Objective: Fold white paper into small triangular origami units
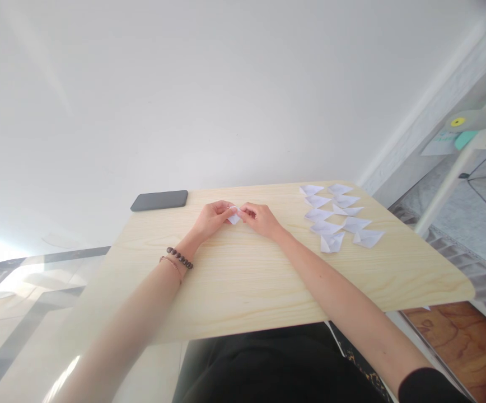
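Note:
A small folded piece of white paper [233, 217] is held between both hands above the middle of the wooden table. My left hand [215, 217] pinches its left side, thumb on top. On the right side, my right hand [260, 217] grips the edge with thumb and curled fingers. Part of the paper is hidden behind the fingers. To the right, two columns of folded white paper pieces [326, 228] lie on the table, several in each, pointed at the ends.
A dark phone [159, 200] lies at the table's back left corner. The pale wooden table [226, 291] stands against a white wall [226, 101]. At the right, beyond the table edge, stands a white metal frame [448, 179].

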The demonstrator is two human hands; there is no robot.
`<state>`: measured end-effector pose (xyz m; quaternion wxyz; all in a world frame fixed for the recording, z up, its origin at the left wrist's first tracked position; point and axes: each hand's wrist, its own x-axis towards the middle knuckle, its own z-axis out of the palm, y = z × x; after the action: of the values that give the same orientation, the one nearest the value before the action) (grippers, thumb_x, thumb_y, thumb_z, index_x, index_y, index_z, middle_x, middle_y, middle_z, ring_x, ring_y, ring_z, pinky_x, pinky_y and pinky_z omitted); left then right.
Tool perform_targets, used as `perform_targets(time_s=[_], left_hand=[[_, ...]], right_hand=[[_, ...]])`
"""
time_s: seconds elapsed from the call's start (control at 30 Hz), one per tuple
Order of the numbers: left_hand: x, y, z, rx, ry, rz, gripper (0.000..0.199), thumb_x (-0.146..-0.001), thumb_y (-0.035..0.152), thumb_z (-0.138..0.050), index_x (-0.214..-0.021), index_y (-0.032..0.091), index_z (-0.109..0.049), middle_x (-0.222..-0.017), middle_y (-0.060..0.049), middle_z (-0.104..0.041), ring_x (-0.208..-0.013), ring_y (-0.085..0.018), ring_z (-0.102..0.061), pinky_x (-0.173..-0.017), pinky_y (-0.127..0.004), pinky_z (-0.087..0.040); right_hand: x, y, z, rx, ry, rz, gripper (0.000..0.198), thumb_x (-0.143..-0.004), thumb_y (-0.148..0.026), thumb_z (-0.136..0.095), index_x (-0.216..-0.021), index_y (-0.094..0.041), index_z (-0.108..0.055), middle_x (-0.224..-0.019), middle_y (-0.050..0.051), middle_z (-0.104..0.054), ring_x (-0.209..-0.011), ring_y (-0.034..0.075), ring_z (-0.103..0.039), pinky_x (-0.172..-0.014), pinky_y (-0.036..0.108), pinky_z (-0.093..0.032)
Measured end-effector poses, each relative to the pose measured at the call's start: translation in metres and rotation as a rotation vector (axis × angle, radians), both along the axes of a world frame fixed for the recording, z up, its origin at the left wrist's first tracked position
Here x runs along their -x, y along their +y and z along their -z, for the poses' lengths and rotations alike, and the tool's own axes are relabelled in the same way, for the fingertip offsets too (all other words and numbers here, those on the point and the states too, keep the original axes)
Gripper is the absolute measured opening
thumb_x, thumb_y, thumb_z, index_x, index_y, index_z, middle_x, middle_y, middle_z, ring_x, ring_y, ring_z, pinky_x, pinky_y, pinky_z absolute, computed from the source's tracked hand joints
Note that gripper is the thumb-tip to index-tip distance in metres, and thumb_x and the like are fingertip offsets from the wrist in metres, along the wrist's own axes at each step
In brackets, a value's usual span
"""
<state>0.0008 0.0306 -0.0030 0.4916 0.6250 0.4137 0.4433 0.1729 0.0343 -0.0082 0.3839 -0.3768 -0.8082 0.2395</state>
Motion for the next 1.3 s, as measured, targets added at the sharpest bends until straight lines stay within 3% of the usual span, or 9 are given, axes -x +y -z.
perform_targets(time_s=[0.17, 0.27, 0.43, 0.57, 0.67, 0.9, 1.03, 1.3], left_hand=[[0.0, 0.001, 0.002, -0.086, 0.133, -0.056, 0.033, -0.07, 0.045, -0.057, -0.076, 0.012, -0.062, -0.07, -0.003, -0.06, -0.064, -0.013, -0.053, -0.061, -0.024, -0.041], [0.001, 0.005, 0.005, -0.064, 0.155, -0.081, 0.034, -0.07, 0.045, -0.057, -0.072, 0.012, -0.062, -0.064, -0.001, -0.059, -0.059, -0.011, -0.05, -0.055, -0.023, -0.036], [0.003, 0.006, 0.005, 0.039, -0.035, -0.04, 0.032, -0.068, 0.043, -0.062, -0.079, 0.013, -0.061, -0.07, -0.002, -0.061, -0.063, -0.012, -0.054, -0.061, -0.025, -0.04], [0.005, 0.003, 0.0, 0.102, -0.18, 0.054, 0.038, -0.066, 0.037, -0.066, -0.096, 0.015, -0.058, -0.09, -0.005, -0.064, -0.082, -0.016, -0.058, -0.076, -0.03, -0.042], [0.006, 0.001, -0.002, 0.124, -0.084, 0.111, 0.039, -0.065, 0.037, -0.068, -0.095, 0.014, -0.06, -0.093, -0.007, -0.064, -0.087, -0.018, -0.058, -0.081, -0.032, -0.041], [0.005, 0.004, 0.003, 0.031, 0.105, 0.056, 0.028, -0.065, 0.037, -0.065, -0.08, 0.013, -0.064, -0.077, -0.006, -0.066, -0.074, -0.018, -0.059, -0.073, -0.03, -0.042], [0.007, 0.003, 0.001, 0.021, 0.159, 0.061, 0.029, -0.065, 0.038, -0.065, -0.082, 0.014, -0.065, -0.074, -0.005, -0.066, -0.074, -0.018, -0.059, -0.074, -0.03, -0.041], [0.004, -0.007, -0.011, 0.02, 0.233, 0.233, 0.037, -0.072, 0.049, -0.054, -0.079, 0.015, -0.067, -0.077, -0.006, -0.068, -0.076, -0.02, -0.06, -0.077, -0.03, -0.041]], right_hand=[[0.003, -0.002, 0.0, -0.011, -0.028, -0.024, 0.026, -0.081, -0.035, -0.043, -0.072, -0.016, -0.057, -0.057, -0.003, -0.052, -0.05, 0.007, -0.04, -0.052, 0.02, -0.031], [0.005, -0.002, 0.0, -0.018, -0.024, -0.022, 0.025, -0.081, -0.036, -0.044, -0.072, -0.016, -0.058, -0.058, -0.003, -0.053, -0.05, 0.007, -0.04, -0.052, 0.019, -0.031], [0.005, -0.002, 0.001, 0.081, -0.002, 0.003, 0.033, -0.081, -0.041, -0.043, -0.064, -0.016, -0.056, -0.054, -0.002, -0.055, -0.046, 0.007, -0.042, -0.049, 0.019, -0.032], [0.002, 0.0, 0.001, 0.134, 0.105, 0.006, 0.035, -0.083, -0.042, -0.039, -0.067, -0.016, -0.055, -0.06, 0.0, -0.059, -0.051, 0.008, -0.049, -0.054, 0.02, -0.037], [0.001, 0.002, 0.001, 0.165, 0.17, 0.008, 0.036, -0.083, -0.043, -0.037, -0.067, -0.016, -0.054, -0.061, 0.001, -0.059, -0.054, 0.008, -0.052, -0.057, 0.02, -0.04], [-0.001, 0.001, -0.001, 0.222, 0.153, -0.037, 0.034, -0.082, -0.041, -0.038, -0.064, -0.016, -0.052, -0.056, -0.001, -0.054, -0.05, 0.008, -0.048, -0.052, 0.02, -0.037], [0.0, 0.0, -0.002, 0.278, 0.148, -0.028, 0.032, -0.081, -0.036, -0.038, -0.059, -0.016, -0.049, -0.051, -0.003, -0.049, -0.049, 0.008, -0.044, -0.05, 0.02, -0.035], [0.003, -0.005, -0.005, 0.115, 0.091, 0.009, 0.031, -0.081, -0.041, -0.04, -0.06, -0.017, -0.044, -0.053, -0.004, -0.041, -0.05, 0.007, -0.036, -0.048, 0.02, -0.028]])
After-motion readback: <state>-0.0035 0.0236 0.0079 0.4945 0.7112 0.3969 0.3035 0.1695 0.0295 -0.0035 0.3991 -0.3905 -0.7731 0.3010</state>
